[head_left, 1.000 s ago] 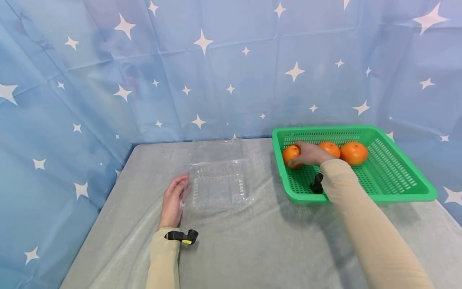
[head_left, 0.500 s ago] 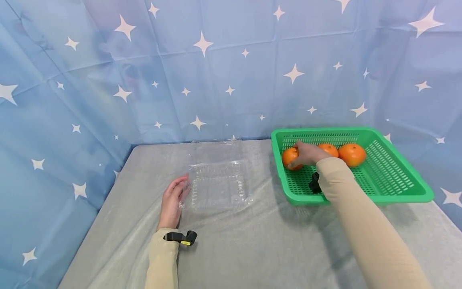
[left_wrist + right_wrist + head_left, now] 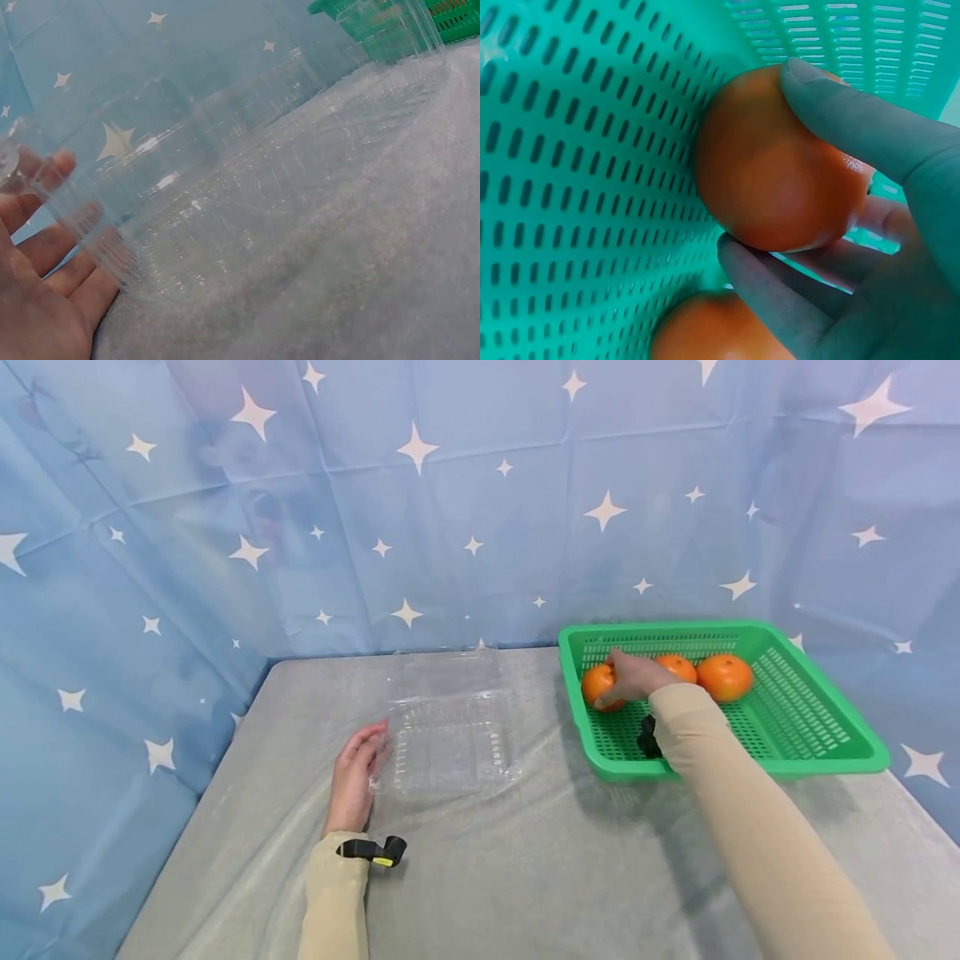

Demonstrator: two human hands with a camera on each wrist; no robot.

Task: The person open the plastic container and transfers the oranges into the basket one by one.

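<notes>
At the left end of a green basket, my right hand (image 3: 636,680) grips an orange (image 3: 598,687). In the right wrist view the thumb lies over the top of this orange (image 3: 772,165) and the fingers curl under it, close to the slotted wall. Two more oranges sit to its right, a partly covered one (image 3: 677,667) and a fully visible one (image 3: 725,677). My left hand (image 3: 356,777) rests at the left side of a clear plastic clamshell box (image 3: 450,752), its lid laid back. The left wrist view has relaxed fingers (image 3: 56,247) along the box's outer wall.
The green basket (image 3: 817,693) stands at the back right of the table, which has a grey cloth (image 3: 480,877) over it. A blue star-patterned curtain (image 3: 450,510) hangs behind and to the left. Both wrists wear black cameras, the left one (image 3: 393,850) plainly visible.
</notes>
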